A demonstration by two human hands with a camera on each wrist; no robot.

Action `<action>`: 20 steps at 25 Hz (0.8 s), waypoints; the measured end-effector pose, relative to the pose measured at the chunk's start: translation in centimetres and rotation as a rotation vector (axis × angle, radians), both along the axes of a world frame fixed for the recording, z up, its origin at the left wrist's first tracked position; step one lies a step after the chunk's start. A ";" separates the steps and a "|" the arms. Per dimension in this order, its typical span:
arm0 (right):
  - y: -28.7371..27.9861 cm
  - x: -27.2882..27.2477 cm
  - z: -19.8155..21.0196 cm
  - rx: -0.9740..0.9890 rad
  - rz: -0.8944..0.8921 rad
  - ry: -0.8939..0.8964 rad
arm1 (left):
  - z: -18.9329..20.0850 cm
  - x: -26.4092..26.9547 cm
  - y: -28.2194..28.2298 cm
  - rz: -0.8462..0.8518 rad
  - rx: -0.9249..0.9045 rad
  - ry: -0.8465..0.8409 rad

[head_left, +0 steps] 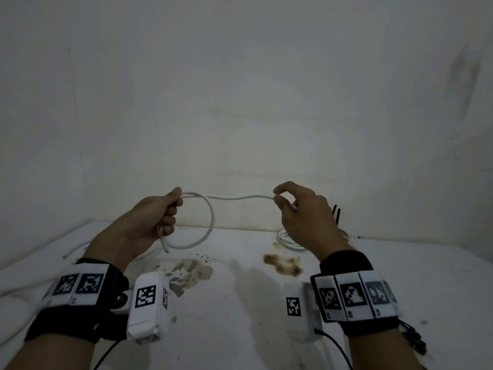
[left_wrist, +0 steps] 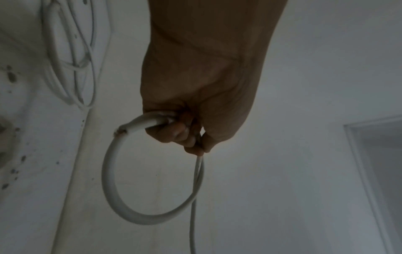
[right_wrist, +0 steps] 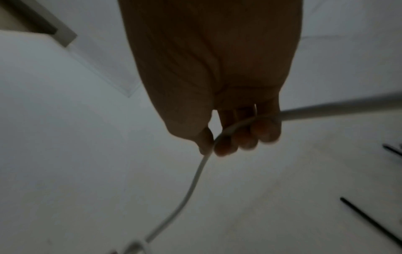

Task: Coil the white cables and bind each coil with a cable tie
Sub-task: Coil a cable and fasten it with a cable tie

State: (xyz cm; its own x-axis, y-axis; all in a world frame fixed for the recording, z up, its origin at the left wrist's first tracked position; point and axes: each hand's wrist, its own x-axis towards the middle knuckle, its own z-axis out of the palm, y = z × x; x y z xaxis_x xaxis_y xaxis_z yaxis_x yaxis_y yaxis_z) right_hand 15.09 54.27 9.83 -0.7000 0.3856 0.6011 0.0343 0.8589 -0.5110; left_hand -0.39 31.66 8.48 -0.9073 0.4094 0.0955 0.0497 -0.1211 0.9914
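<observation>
Both hands are raised above the table (head_left: 346, 276), and one white cable (head_left: 240, 197) runs between them. The left hand (head_left: 154, 218) has its fingers curled tight round the cable, holding one full loop (head_left: 210, 225) that hangs below and to the right of the fist; the cut end (head_left: 165, 248) pokes out under the hand. From the top of that fist the cable stretches across, sagging a little, to the right hand (head_left: 301, 212), which pinches it between thumb and forefinger, the other fingers loosely bent behind. Past the pinch the cable drops behind the right palm. Just beyond that hand another white coil (head_left: 286, 240) lies on the table, with two black cable ties (head_left: 336, 213) showing above it. More loose white cable (head_left: 74, 251) lies on the table left of the left wrist.
</observation>
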 end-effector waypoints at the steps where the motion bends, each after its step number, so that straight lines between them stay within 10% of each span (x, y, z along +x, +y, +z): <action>1: 0.0 0.0 -0.1 -0.060 0.059 -0.005 | -0.1 -0.1 -0.1 0.032 -0.030 0.018; 5: -0.4 1.1 0.7 -0.262 0.419 -0.263 | -0.3 -0.6 -0.6 0.108 -0.080 0.039; 10: 0.0 0.7 -0.1 0.045 0.398 -0.562 | -0.5 -1.5 -0.9 0.060 0.042 -0.074; 20: -0.9 -1.9 -2.5 0.103 0.205 -0.242 | -1.7 -1.7 -0.3 -0.195 0.268 -0.319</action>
State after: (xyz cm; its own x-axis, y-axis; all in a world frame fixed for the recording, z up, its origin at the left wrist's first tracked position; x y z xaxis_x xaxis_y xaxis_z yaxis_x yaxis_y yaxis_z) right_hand 13.19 53.42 7.31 -0.8840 0.1678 0.4363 -0.0348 0.9071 -0.4194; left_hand -2.04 31.33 6.79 -0.8173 0.5740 -0.0504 -0.3020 -0.3523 0.8858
